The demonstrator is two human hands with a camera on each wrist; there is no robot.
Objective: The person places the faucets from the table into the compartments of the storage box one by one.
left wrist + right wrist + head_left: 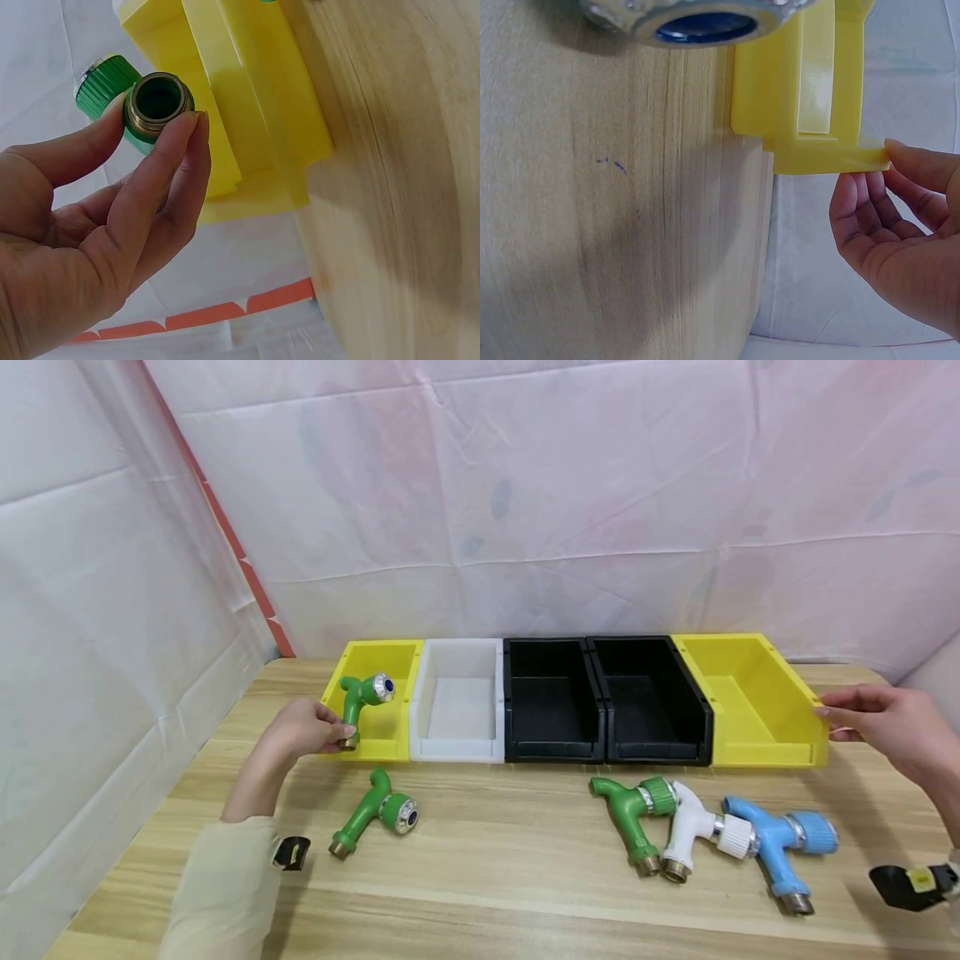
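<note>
Indoors, wooden table [480, 877], white draped sheeting [525, 485]

Looks like a staged sorting booth or test setup, not a home: white sheeting [525, 485] hung as walls behind a wooden bench [525, 877], a row of plastic bins [555, 702] on the bench, taps [712, 831] just before the bins.
</note>
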